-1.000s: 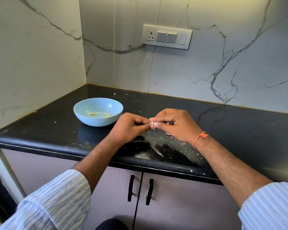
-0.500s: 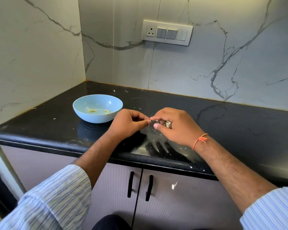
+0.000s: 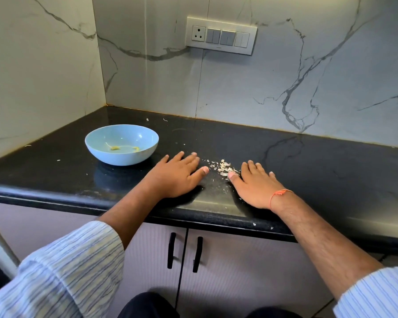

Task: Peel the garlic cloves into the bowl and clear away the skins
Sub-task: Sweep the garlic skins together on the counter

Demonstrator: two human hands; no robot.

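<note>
Glossy black stone countertop (image 3: 308, 161)

Colours and patterns, kitchen corner.
Glossy black speckled stone desk (image 3: 308, 161); pale blue round bowl (image 3: 121, 144) holding yellowish bits; off-white papery garlic skins (image 3: 223, 167) scattered on the black. White marble wall tiles (image 3: 285, 76) with grey veining; white switch plate (image 3: 221, 35) with grey switches. Pale lilac cabinet doors (image 3: 239, 271), black handles (image 3: 171, 250). White shirt sleeve (image 3: 62, 271) with blue stripes; orange wrist thread (image 3: 279, 195).

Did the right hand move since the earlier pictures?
Yes. The right hand went down from pinching beside the left hand, now flat on the counter.
</note>
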